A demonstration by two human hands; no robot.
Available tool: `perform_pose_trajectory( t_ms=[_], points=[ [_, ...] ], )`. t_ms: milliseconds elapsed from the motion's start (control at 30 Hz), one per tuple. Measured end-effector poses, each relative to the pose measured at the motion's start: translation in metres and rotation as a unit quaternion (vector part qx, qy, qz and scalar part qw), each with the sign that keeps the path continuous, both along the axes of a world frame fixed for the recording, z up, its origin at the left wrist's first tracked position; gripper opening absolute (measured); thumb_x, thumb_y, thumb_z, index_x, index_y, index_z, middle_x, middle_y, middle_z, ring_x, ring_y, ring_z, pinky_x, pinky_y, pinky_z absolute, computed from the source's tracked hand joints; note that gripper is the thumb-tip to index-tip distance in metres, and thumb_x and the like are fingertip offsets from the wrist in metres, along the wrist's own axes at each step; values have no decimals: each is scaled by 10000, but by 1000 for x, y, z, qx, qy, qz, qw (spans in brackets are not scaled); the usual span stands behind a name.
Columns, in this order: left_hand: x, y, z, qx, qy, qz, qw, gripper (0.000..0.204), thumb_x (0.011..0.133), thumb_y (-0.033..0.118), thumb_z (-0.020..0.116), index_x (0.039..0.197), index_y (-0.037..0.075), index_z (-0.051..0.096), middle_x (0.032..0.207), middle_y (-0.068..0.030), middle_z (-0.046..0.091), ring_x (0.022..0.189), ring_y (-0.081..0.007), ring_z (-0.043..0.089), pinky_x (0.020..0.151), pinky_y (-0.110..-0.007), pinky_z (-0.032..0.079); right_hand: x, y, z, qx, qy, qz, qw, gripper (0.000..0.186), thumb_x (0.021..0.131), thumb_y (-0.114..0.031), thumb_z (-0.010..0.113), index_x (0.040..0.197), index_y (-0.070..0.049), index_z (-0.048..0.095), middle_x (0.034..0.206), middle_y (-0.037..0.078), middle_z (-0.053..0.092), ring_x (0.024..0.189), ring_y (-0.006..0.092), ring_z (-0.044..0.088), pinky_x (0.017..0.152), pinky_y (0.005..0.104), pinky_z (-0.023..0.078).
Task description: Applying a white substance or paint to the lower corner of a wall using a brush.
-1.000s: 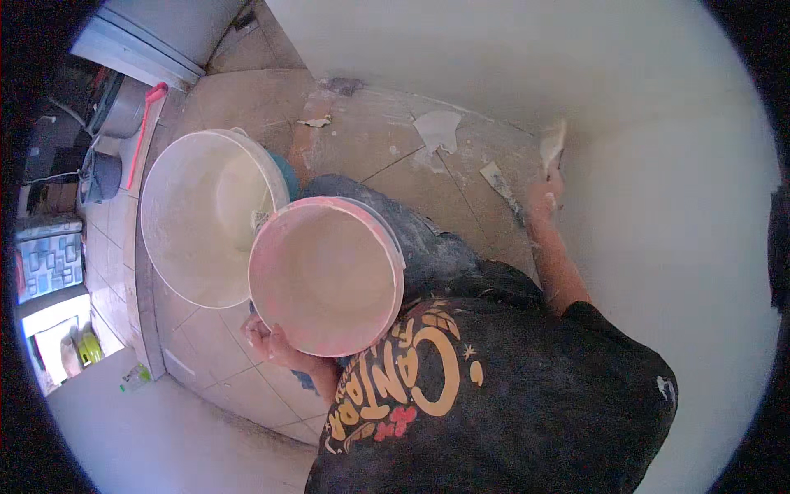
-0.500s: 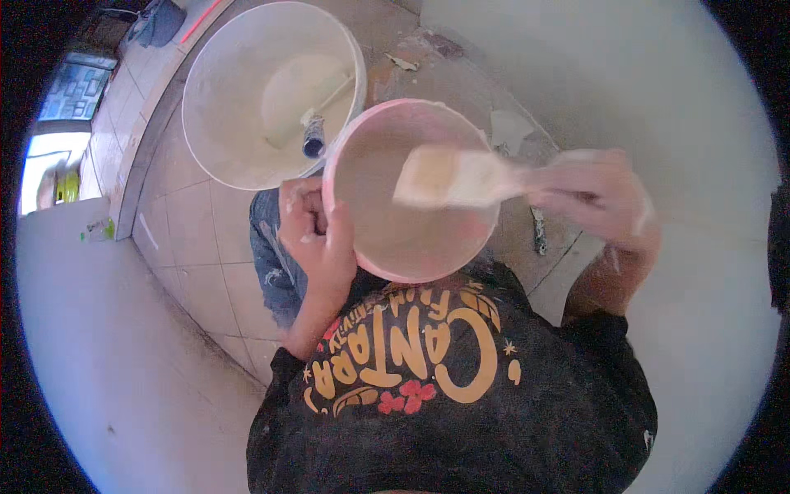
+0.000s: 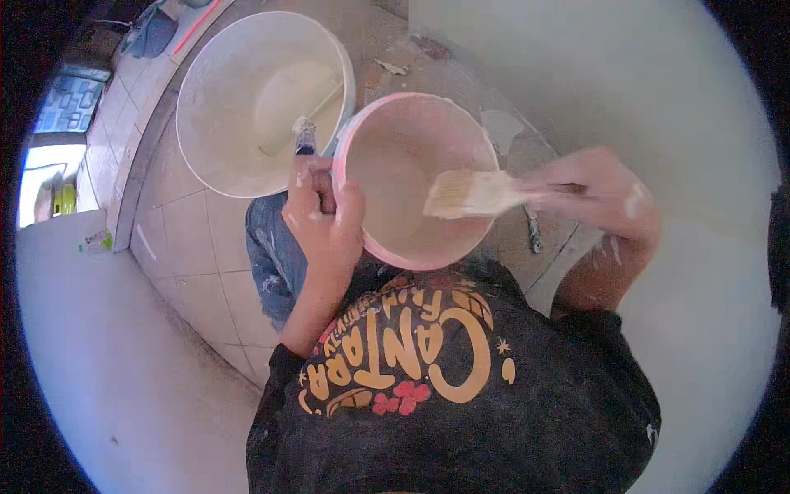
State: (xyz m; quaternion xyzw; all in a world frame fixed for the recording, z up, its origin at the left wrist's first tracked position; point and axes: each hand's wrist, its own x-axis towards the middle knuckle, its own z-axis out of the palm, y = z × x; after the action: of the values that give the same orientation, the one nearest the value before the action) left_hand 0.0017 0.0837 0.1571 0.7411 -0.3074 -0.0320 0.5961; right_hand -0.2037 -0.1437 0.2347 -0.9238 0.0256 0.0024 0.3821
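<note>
My left hand (image 3: 321, 214) grips the left rim of a small pink-edged bucket (image 3: 383, 193) holding pale, creamy liquid. My right hand (image 3: 601, 193) is closed on the handle of a wide, pale-bristled paintbrush (image 3: 469, 193), whose head, coated white, is over the bucket's right half. Beside the small bucket, up and left, stands a larger white bucket (image 3: 214, 82) with pale paint inside and a roller (image 3: 284, 128) lying in it, its dark handle end by the rim. Paint smears mark both hands and forearms. My jeans (image 3: 271, 255) show below the large bucket.
Pale walls (image 3: 592, 74) rise at the right and lower left. On the tiled floor (image 3: 189, 239) lie white scraps (image 3: 502, 123) and a scraper-like tool (image 3: 535, 235). A raised edge runs at the left, with a red-handled tool (image 3: 193, 29), dark containers (image 3: 148, 33) and a patterned blue object (image 3: 78, 99) beyond.
My right hand and brush have come from beside the right wall to over the small bucket, then shifted slightly rightward. My left hand still grips the bucket. The view has turned.
</note>
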Motion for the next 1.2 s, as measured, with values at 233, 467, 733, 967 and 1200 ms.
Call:
perform_pose_trajectory(
  t_ms=[233,467,733,967,1200],
  points=[
    [20,-34,7,47,-6,-49,998,131,750,104,620,822,20,550,584,2,416,537,-84,377,503,-270,315,-153,-38,-137,489,-47,-237,838,358,774,-198,709,1063,-6,622,740,22,584,604,73,508,482,224,375],
    [18,-26,-2,43,-13,-61,997,135,771,80,605,872,7,553,698,-17,490,596,-82,430,563,-256,366,-188,-19,-250,559,-370,-505,543,343,874,-265,627,1149,-85,528,695,1,495,522,82,454,415,195,280],
    [16,-11,-5,-39,82,-70,993,106,836,49,545,918,-16,563,791,-25,549,687,-74,500,661,-219,407,-88,-16,-281,256,-404,-786,391,349,914,-214,610,1210,-127,449,782,14,530,632,133,517,494,238,396],
    [25,2,-20,-40,46,-66,996,126,865,99,536,923,-12,548,835,-35,537,757,-108,508,706,-245,412,-60,-69,-353,-2,-235,-795,559,395,900,-232,608,1231,-70,465,1043,87,563,840,211,577,698,358,498],
    [24,7,-24,-49,88,-54,993,132,865,91,525,935,-20,537,851,-47,544,767,-107,508,718,-247,414,-78,-34,-280,246,-316,-746,532,354,948,-216,519,1221,3,470,1009,127,589,873,209,580,755,317,480]
  ],
)
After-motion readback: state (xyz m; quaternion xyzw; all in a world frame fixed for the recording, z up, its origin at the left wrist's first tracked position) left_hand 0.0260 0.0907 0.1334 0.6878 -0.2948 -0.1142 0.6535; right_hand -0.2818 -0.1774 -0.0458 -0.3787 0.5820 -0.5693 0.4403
